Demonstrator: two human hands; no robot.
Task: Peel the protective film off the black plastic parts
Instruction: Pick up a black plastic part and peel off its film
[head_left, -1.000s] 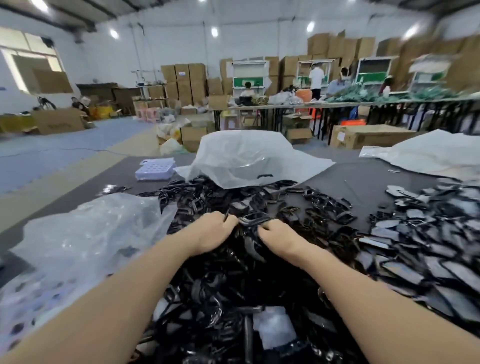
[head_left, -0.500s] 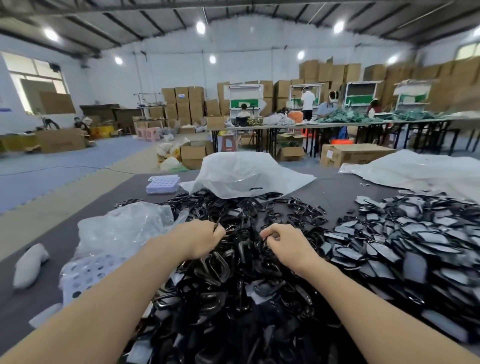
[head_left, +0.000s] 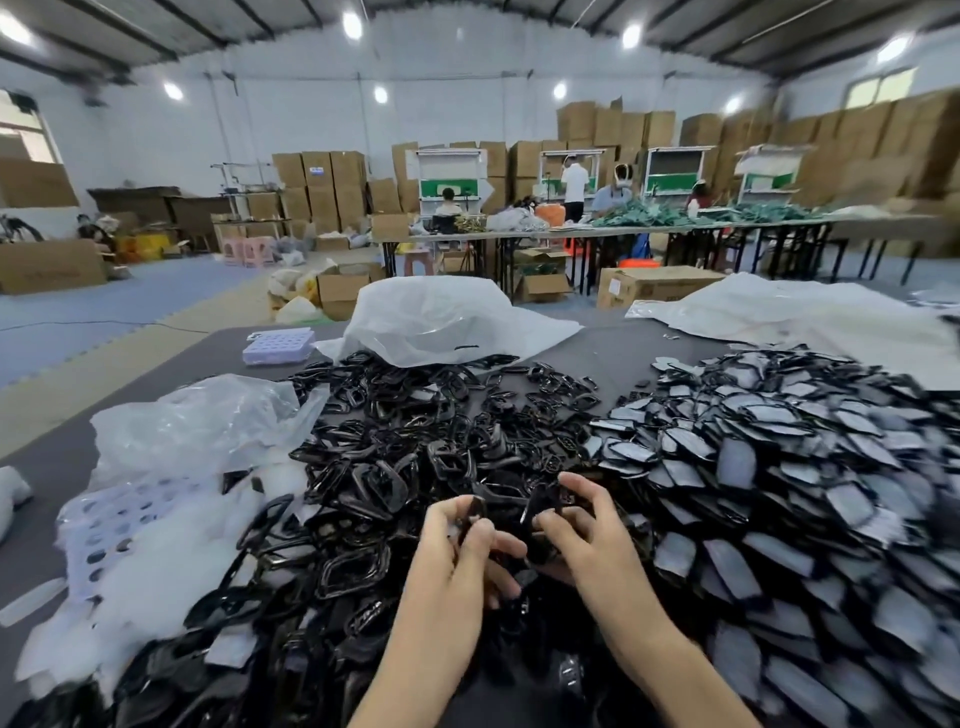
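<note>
Both over pile (head_left: 389, 467) | left hand (head_left: 457, 545), right hand (head_left: 589, 540) pinch black parts (head_left: 539, 512)

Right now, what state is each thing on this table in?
Left hand: pinching a dark piece.
Right hand: holding a black part.
Frame pile: loose glossy heap.
Flat-parts pile: heaped, faces greyish.
White bag: crumpled.
Lilac tray: lying flat.
</note>
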